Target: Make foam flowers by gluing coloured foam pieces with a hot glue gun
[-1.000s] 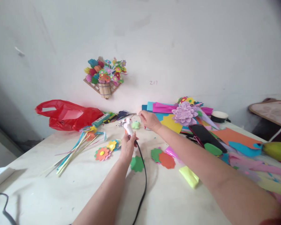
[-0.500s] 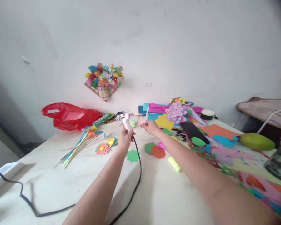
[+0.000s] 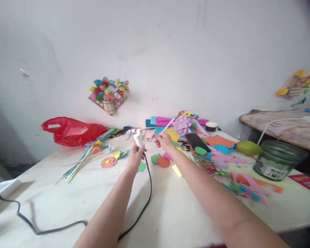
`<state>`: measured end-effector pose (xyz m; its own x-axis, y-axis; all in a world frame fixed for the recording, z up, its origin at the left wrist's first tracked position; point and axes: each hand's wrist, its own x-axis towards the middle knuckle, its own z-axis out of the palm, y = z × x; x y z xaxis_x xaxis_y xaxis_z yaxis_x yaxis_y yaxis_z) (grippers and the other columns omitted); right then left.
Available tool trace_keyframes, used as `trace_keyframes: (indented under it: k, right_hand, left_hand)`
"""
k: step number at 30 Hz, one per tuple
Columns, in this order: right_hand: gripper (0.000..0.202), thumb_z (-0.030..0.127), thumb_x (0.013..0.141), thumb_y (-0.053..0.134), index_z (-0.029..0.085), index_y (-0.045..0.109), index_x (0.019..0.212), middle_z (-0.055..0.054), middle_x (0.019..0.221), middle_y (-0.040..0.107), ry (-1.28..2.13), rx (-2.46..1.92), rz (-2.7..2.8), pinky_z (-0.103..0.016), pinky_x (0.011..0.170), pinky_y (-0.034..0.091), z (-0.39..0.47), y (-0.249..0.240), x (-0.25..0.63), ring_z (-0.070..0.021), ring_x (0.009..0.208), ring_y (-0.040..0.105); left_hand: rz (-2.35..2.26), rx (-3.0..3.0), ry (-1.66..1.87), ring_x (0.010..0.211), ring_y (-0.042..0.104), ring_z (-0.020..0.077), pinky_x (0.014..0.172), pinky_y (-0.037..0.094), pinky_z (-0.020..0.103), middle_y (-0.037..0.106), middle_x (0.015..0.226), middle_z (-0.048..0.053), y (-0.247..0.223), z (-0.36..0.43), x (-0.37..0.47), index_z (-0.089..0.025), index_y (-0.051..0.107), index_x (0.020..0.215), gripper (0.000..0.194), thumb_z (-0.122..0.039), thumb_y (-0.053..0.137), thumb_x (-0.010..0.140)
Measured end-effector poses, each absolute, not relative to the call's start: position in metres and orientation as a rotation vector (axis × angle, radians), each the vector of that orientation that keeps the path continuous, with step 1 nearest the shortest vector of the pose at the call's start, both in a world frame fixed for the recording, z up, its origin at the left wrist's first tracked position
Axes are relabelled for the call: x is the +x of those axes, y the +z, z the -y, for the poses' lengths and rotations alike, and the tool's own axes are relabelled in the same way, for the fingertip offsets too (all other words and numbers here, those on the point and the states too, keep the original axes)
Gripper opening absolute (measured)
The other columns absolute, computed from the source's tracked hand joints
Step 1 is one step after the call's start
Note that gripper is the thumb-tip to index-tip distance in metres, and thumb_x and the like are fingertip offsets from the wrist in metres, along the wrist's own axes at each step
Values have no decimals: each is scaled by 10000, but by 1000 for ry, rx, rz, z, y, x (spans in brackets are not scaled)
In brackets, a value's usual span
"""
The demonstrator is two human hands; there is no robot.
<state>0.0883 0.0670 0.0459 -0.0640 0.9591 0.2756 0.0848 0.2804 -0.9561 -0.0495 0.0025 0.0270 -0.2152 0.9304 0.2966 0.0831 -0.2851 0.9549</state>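
Observation:
My left hand (image 3: 136, 157) is closed around the grip of a white glue gun (image 3: 137, 136), its black cord (image 3: 150, 193) trailing toward me over the table. To its right, my right hand (image 3: 166, 142) pinches a translucent glue stick (image 3: 168, 126) that slants up to the right, apart from the gun. Below the hands lie a green scalloped foam piece (image 3: 141, 167), an orange one (image 3: 163, 162) and a yellow strip (image 3: 177, 171). An orange foam flower (image 3: 107, 162) rests left of my left hand.
A red plastic bag (image 3: 74, 133) and thin stems (image 3: 78, 162) lie left. Toward the right are a lilac flower (image 3: 182, 124), a phone (image 3: 196, 142), foam scraps (image 3: 248, 182) and a green jar (image 3: 276, 160). A white power strip (image 3: 3, 193) sits at the left edge.
The view has swung right, bringing the whole jar and a second wall basket into sight. The glue stick in my right hand has gone from nearly upright to slanted. My left hand keeps the glue gun.

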Motion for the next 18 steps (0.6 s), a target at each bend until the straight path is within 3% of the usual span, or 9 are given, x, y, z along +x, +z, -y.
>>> trace_keyframes:
  k: [11, 18]
  right_hand:
    - [144, 252, 756, 429, 137, 516, 767, 22, 526, 508, 1048, -990, 1320, -140, 344, 379, -43, 27, 101, -49, 391, 447]
    - [191, 313, 734, 477, 127, 516, 731, 18, 504, 529, 1164, -858, 1283, -152, 326, 353, -30, 26, 100, -56, 370, 453]
  left_hand:
    - [-1378, 1463, 1607, 388, 411, 57, 368, 336, 180, 566, 630, 18, 10, 6, -43, -139, 505, 742, 355, -482, 521, 655]
    - [-1412, 1437, 1676, 424, 443, 79, 406, 348, 189, 561, 589, 11, 4, 9, -47, -145, 498, 711, 342, -476, 543, 636]
